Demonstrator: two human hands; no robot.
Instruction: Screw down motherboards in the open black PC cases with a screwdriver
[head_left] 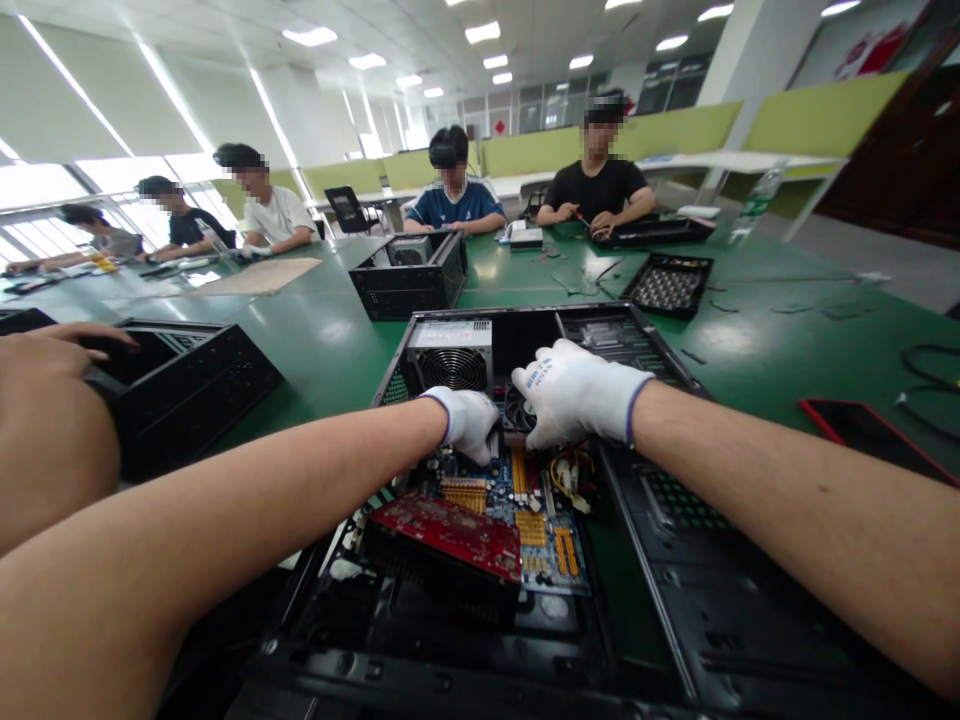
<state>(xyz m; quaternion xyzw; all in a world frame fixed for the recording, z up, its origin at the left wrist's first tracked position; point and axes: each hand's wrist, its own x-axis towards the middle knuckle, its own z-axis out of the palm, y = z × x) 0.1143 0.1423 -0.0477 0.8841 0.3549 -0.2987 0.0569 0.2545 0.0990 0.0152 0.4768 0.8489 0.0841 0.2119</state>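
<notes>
Head view shows the open case (525, 311) with power supply (452, 364), fan (516, 408) and motherboard (534, 505) inside, red card (454, 535) tilted, left hand (471, 422) and right hand (574, 392) fingers curled, grip unclear.

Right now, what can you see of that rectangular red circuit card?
The rectangular red circuit card has a speckled face turned up, with something bulky and dark beneath. It lies slanted in the near half of the black metal-looking case, overlapping the blue circuit board. Neither the white-gloved left hand nor right hand touches it. Whether it is plugged in is hidden.
</notes>
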